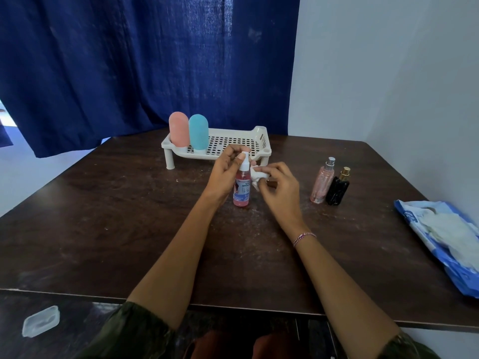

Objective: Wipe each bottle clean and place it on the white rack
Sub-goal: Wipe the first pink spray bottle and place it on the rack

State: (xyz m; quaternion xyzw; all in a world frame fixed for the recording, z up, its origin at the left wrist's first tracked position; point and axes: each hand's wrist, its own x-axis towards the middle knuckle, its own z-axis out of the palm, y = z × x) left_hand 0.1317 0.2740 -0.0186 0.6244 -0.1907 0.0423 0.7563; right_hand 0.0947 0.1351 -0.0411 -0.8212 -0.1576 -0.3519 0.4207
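- Red spray bottle (242, 185) is upright just in front of the rack (261, 137), near its right front leg. I cannot tell whether its base rests on the table (129, 216).
- Left hand (225, 172) grips the bottle's neck and white pump top, fingers curled round it.
- Right hand (278, 186) pinches a crumpled wipe (256, 177) against the bottle's right side, just below the neck.
- On the rack's left end stand a pink bottle (178, 129) and a blue bottle (198, 132), side by side.
- Right of the rack, on the table, wait a clear bottle (322, 181) and a black bottle (337, 189), close together.
- Step in hand, by my reading: wiping the third of five bottles; it is not yet racked.
- Next move likely calls for running the wipe down the body, then lifting the bottle over the rack's front rim and setting it upright beside the blue one without tipping either.
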